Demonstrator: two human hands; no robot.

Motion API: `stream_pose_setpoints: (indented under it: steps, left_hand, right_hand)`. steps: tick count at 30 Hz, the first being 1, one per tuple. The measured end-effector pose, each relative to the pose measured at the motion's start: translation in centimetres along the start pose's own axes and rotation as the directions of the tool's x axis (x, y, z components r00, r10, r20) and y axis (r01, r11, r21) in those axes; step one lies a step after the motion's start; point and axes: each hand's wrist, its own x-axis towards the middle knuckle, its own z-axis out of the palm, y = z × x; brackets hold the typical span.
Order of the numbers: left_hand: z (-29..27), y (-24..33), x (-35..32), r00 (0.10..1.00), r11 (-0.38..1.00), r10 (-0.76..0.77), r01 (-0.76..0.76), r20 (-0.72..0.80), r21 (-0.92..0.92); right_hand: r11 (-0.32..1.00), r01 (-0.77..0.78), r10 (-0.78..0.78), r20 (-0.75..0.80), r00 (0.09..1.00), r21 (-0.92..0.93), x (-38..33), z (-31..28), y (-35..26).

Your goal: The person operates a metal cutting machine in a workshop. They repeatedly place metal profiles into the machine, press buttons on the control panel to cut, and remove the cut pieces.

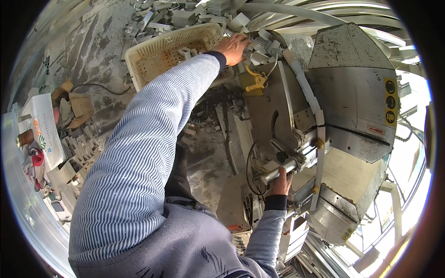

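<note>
Stretched far forward, my left hand (233,48) is over the right end of a cream perforated plastic basket (133,62), beside loose cut metal pieces (258,56). Its fingers reach out to the right and look apart, with no piece visible in them; the palm side is hidden. Lower down, my right hand (281,184) is at a metal cylinder (279,170) on the cutting machine (347,99). The thumb lies up against the cylinder, and the other fingers are mostly hidden. A yellow trigger-handled air gun (256,81) rests near the machine plate's far corner (271,99).
More metal offcuts (183,18) are heaped behind the basket. Long metal strips (296,11) curve across the far right. On the left are a white box (48,129), an open cardboard box (79,109) and scattered pieces. A dark cable (102,87) crosses the dusty floor.
</note>
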Motion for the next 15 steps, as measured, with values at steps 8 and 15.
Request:
stream_pose_setpoints:
  steps: [8,15]
  left_hand:
    - [4.2,3.4,13.0,0.973,0.974,0.227,-0.227,0.034,0.021]
    - [6.7,4.7,16.3,0.94,0.952,0.304,-0.307,0.157,-0.01]
  right_hand:
    - [0.919,-0.338,0.337,0.042,0.941,0.204,0.7,0.6,-0.7]
    - [0.907,-0.337,0.363,-0.066,0.929,0.252,0.5,0.8,-2.7]
